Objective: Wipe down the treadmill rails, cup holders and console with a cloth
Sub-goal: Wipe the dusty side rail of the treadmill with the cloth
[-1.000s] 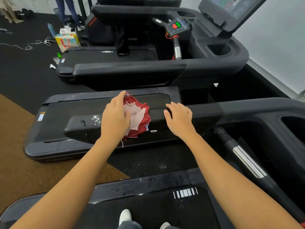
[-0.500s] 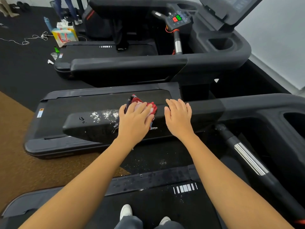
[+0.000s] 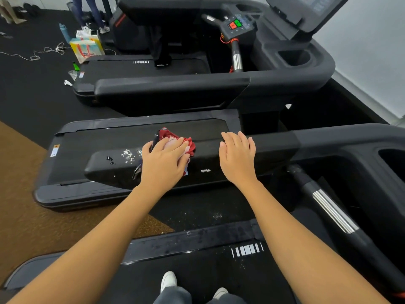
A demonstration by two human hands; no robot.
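A red and pink cloth (image 3: pixel 188 144) lies on the black left rail (image 3: pixel 105 163) of the treadmill I stand on. My left hand (image 3: pixel 163 161) presses flat on the cloth with straight fingers and covers most of it. White crumbs (image 3: pixel 129 155) speckle the rail just left of that hand, and one white fleck (image 3: pixel 205 170) lies to its right. My right hand (image 3: pixel 237 155) rests flat on the same rail, fingers straight, a little right of the cloth. At the far right edge is this treadmill's cup holder (image 3: pixel 392 159).
A second treadmill's rail (image 3: pixel 171 88), cup holder (image 3: pixel 293 57) and console (image 3: pixel 311 12) stand beyond. A silver-banded handle bar (image 3: pixel 333 211) runs at lower right. A colourful bag (image 3: pixel 86 48), a bottle (image 3: pixel 64 31), white cables and a person's legs (image 3: pixel 87 12) are at the back left.
My left hand slid right along the rail with the cloth, bunching it up and uncovering white crumbs, then shifted slightly back left. My right hand stayed flat on the rail.
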